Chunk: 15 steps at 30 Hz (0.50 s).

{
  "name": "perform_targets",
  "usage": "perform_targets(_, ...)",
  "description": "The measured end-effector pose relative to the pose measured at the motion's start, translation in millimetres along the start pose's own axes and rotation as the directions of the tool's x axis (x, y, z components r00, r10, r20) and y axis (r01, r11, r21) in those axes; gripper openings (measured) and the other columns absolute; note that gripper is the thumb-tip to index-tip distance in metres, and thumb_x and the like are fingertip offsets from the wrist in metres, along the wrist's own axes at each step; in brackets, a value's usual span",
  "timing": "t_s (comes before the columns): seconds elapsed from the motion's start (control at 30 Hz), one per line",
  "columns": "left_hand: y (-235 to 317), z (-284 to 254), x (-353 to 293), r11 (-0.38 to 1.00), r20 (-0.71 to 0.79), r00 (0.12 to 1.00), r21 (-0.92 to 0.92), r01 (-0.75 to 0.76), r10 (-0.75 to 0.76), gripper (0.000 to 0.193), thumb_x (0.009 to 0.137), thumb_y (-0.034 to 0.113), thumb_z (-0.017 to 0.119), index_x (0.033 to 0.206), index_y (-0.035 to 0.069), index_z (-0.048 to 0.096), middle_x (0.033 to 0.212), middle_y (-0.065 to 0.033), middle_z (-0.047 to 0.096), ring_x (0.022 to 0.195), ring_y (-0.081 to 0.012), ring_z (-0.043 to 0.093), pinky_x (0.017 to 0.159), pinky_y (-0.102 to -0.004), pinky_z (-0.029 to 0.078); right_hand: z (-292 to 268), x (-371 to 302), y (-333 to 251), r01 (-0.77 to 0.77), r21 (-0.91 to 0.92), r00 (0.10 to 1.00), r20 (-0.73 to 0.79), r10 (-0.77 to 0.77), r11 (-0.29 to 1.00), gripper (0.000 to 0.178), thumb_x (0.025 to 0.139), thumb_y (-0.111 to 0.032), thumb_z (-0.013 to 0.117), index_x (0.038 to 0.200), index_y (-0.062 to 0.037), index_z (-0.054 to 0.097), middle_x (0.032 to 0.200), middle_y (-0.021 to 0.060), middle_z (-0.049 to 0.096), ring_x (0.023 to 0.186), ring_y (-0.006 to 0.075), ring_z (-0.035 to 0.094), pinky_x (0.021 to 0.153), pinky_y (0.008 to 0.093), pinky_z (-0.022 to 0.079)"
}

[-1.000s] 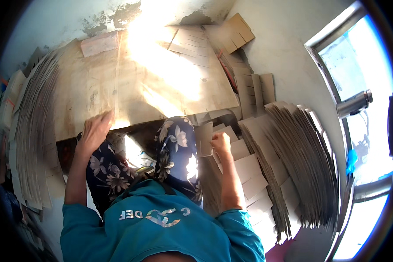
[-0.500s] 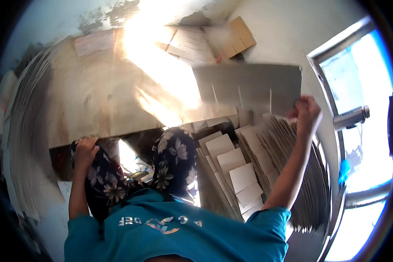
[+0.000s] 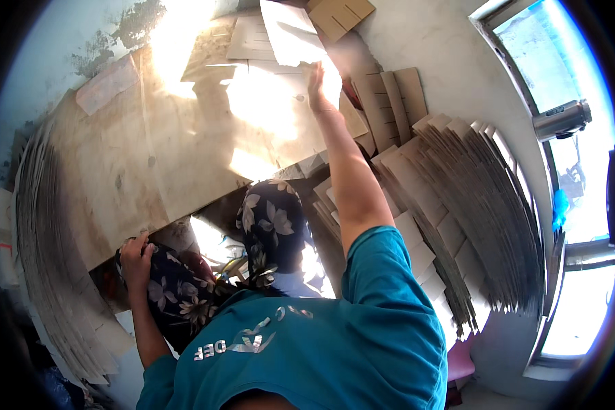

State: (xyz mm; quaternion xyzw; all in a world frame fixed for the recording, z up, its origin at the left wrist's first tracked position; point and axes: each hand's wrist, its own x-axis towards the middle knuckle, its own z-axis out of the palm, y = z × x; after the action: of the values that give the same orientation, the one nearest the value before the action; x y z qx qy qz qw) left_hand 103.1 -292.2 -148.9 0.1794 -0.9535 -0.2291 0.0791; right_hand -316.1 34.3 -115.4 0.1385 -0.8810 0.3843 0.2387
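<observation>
My right hand (image 3: 322, 90) reaches over the table to its far side. Its fingers are closed on the near end of a slotted cardboard sheet (image 3: 290, 31), washed out by sunlight. The sheet lies over or just above other pale slotted sheets (image 3: 251, 39); glare hides whether they touch. My left hand (image 3: 137, 260) rests on my knee by the front edge of the wooden table (image 3: 116, 157). Its fingers lie loosely bent, with nothing seen in them.
Dense stacks of cardboard sheets stand at the right (image 3: 485, 205) and left (image 3: 44, 253). Brown slotted cardboard pieces (image 3: 389, 102) lean at the back right, and another (image 3: 340, 15) lies behind. A pinkish sheet (image 3: 107, 85) lies at the table's far left. A window (image 3: 560, 171) is at the right.
My right hand has carried the cardboard sheet from above the right stack forward and left to the table's far side. My left hand stays by the table edge. The view has turned.
</observation>
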Motion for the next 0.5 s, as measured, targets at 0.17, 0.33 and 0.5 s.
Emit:
perform_targets(0.17, -12, 5, -1, 1.000, 0.006, 1.000, 0.027, 0.007, -0.007, 0.032, 0.071, 0.002, 0.066, 0.103, 0.005, 0.063, 0.085, -0.0111, 0.063, 0.080, -0.0280, 0.059, 0.078, -0.0390, 0.044, 27, -75, 32, 0.222, -0.229, 0.965, 0.191, -0.180, 0.948, 0.048, 0.082, -0.009, 0.054, 0.127, 0.0043, 0.042, 0.114, 0.0289, 0.054, 0.095, 0.0384, 0.059, 0.080, 0.0409, 0.049)
perform_targets(0.33, -18, 7, -4, 0.999, 0.015, 1.000, 0.033, 0.015, -0.015, 0.034, 0.070, 0.002, 0.067, 0.103, 0.006, 0.064, 0.084, -0.0112, 0.063, 0.081, -0.0281, 0.059, 0.078, -0.0387, 0.045, -11, -119, -20, -0.077, -0.175, 0.935, 0.328, 0.132, 0.982, 0.050, 0.079, -0.011, 0.064, 0.126, -0.0034, 0.048, 0.118, 0.0265, 0.053, 0.100, 0.0391, 0.057, 0.084, 0.0429, 0.047)
perform_targets(0.5, -17, 9, -4, 1.000, -0.005, 1.000, -0.014, 0.011, -0.011, 0.036, 0.068, 0.003, 0.068, 0.104, 0.005, 0.063, 0.083, -0.0115, 0.062, 0.081, -0.0288, 0.058, 0.079, -0.0387, 0.044, -45, -175, -50, -0.657, 0.516, 0.617, 0.787, -0.002, 0.550, 0.051, 0.088, -0.040, 0.055, 0.109, 0.0054, 0.062, 0.097, 0.0143, 0.067, 0.090, 0.0187, 0.062, 0.083, 0.0304, 0.047)
